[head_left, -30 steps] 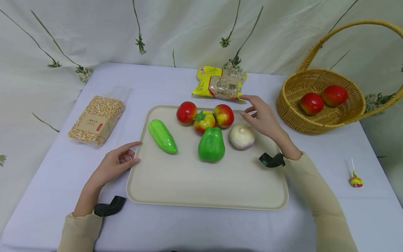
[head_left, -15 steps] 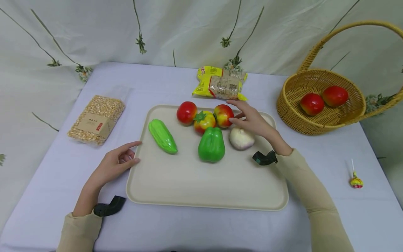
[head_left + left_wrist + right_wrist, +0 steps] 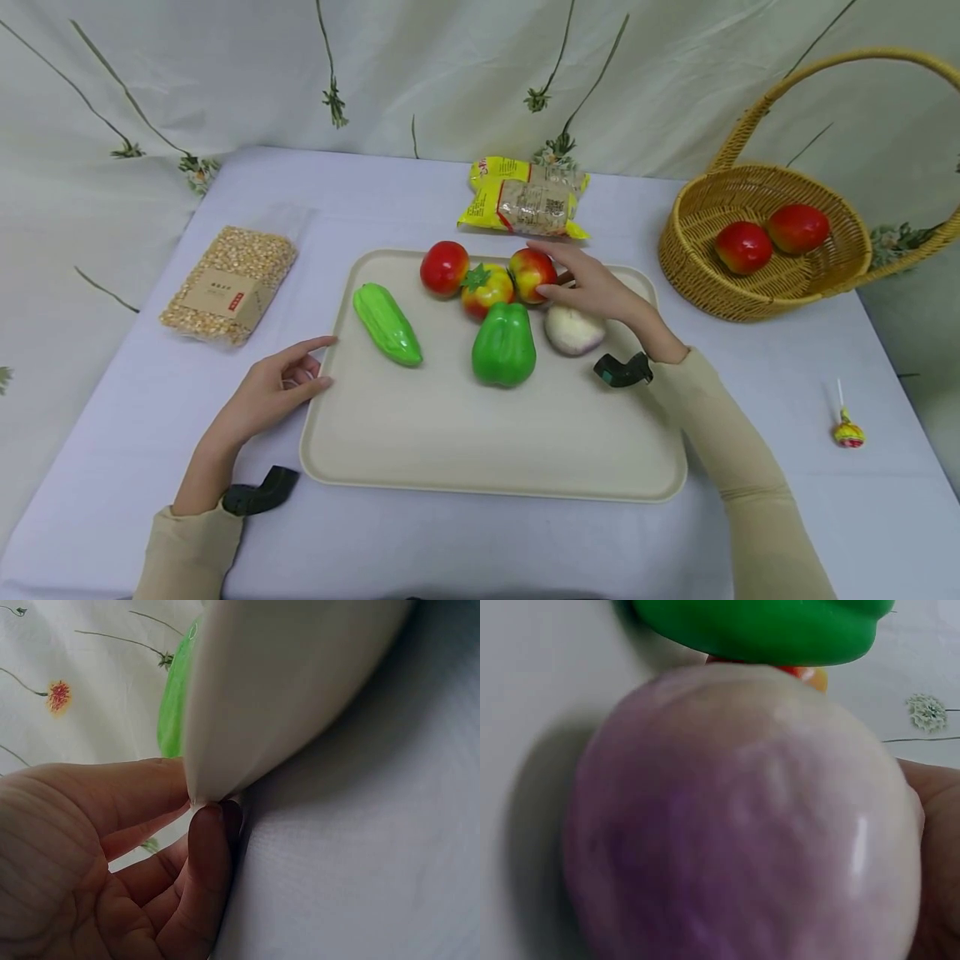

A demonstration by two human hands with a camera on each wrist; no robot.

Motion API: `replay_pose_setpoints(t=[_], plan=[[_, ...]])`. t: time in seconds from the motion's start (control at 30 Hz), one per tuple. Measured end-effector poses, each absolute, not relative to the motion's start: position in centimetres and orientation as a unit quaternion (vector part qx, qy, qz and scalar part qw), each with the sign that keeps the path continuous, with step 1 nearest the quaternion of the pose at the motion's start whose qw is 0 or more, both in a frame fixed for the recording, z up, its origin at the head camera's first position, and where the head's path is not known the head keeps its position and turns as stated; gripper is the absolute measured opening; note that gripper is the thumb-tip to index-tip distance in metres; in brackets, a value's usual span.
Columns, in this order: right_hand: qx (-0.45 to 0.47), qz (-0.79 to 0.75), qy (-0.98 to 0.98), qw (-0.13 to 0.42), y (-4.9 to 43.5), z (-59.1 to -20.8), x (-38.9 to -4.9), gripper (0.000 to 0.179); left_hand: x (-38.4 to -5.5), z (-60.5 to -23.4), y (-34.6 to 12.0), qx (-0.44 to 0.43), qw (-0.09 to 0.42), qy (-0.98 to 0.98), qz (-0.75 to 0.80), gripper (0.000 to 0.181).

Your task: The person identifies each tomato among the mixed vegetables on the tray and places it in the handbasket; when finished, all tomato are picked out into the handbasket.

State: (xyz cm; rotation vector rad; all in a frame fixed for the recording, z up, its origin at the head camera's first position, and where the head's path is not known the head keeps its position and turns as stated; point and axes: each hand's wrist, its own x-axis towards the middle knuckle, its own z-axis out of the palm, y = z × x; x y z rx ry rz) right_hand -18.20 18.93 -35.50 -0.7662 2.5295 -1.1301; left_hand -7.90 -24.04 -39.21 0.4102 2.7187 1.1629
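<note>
In the head view, my right hand [image 3: 596, 287] reaches over the white and purple bulb [image 3: 574, 331] and holds the red and yellow apple [image 3: 529, 273], fingers behind it and thumb at its front. That bulb fills most of the right wrist view and hides the hold. With my left hand [image 3: 272, 385] I pinch the left rim of the beige tray [image 3: 495, 454]; fingertips meet its edge in the left wrist view. Also on the tray are a red tomato [image 3: 443, 269], a red-yellow fruit with a green leafy top [image 3: 487, 293], a green bell pepper [image 3: 504, 346] and a long green pepper [image 3: 387, 326].
A wicker basket [image 3: 697, 279] with two red fruits [image 3: 768, 237] stands at the back right. Yellow packets [image 3: 525, 204] lie behind the tray. On the left is a bag of corn kernels [image 3: 232, 283], and a lollipop [image 3: 848, 432] lies at right.
My right hand has moved left and slightly forward-down, from near the yellow packets and past the bulb, to the apple. My left hand has stayed at the tray rim.
</note>
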Motion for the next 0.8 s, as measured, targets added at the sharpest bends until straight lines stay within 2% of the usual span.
replay_pose_setpoints(t=[0.4,0.8], plan=[[-0.263,-0.393,0.87,0.14,18.61,-35.41,-18.28,0.055,-7.86,-39.03,-23.98,0.136,0.078,0.908,0.388,0.048],[-0.257,-0.411,0.872,0.066,19.39,-34.91,-17.64,0.055,-7.88,-39.18,-23.98,0.133,0.08,0.909,0.387,0.048]])
